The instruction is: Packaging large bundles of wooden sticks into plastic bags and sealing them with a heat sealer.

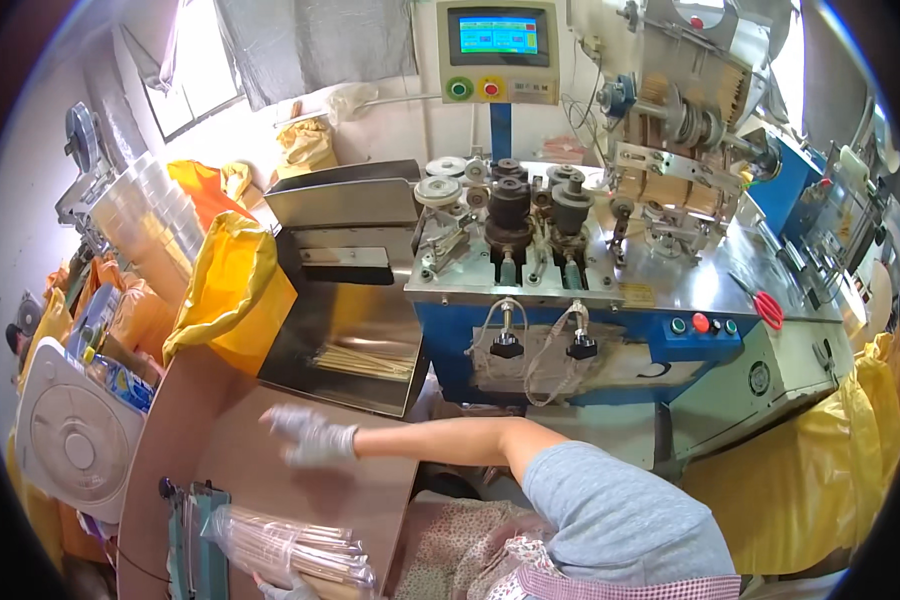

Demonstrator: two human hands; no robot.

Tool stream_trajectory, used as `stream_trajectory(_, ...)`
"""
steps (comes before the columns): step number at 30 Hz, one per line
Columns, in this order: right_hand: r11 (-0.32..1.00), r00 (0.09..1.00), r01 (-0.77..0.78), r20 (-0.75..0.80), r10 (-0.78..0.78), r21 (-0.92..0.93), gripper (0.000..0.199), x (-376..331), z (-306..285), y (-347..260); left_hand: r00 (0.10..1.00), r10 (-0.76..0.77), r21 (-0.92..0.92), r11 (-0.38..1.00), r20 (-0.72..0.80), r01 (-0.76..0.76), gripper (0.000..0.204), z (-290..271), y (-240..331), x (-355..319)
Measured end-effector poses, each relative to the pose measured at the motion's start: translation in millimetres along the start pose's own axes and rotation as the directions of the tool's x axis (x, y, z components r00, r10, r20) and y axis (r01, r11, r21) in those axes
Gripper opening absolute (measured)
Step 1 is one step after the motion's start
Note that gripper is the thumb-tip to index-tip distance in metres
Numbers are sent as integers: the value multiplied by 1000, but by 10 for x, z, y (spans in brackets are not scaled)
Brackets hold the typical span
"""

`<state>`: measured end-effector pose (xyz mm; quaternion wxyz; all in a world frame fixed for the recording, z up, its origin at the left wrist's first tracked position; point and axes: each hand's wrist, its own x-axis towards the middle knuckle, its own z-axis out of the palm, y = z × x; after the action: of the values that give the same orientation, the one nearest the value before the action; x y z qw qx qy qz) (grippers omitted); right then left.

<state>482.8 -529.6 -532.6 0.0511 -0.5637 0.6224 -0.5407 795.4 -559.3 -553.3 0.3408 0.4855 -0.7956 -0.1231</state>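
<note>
My right hand (312, 436), in a pale glove, reaches across to the left over the brown table (270, 470). Its fingers are spread, it holds nothing, and it is motion-blurred. At the bottom edge my left hand (282, 588), also gloved, is only partly in view. It grips the underside of a clear plastic bag of wooden sticks (290, 545) lying on the table's near end. A slanted metal tray (315, 335) just beyond my right hand holds a small bundle of loose sticks (362, 362).
A blue and steel machine (590, 340) with rollers and a touchscreen (497, 35) fills the middle and right. Red scissors (768, 306) lie on its top. Yellow bags (232, 290) hang at the left and right. A white fan (70, 440) and a teal sealer (192, 530) stand at the left.
</note>
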Motion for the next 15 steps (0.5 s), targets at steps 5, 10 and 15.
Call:
stream_trajectory(5,641,775,-558,-53,630,-527,42,-153,-564,1053,997,-51,-119,992,-50,45,54,216,-364,16)
stream_trajectory(10,511,607,-639,30,794,-575,42,-349,-632,1468,997,-50,-277,960,-54,33,51,278,-405,58)
stream_trajectory(15,511,614,-644,14,789,-569,41,-303,-504,1551,987,119,-43,991,-109,-124,55,438,-405,-70)
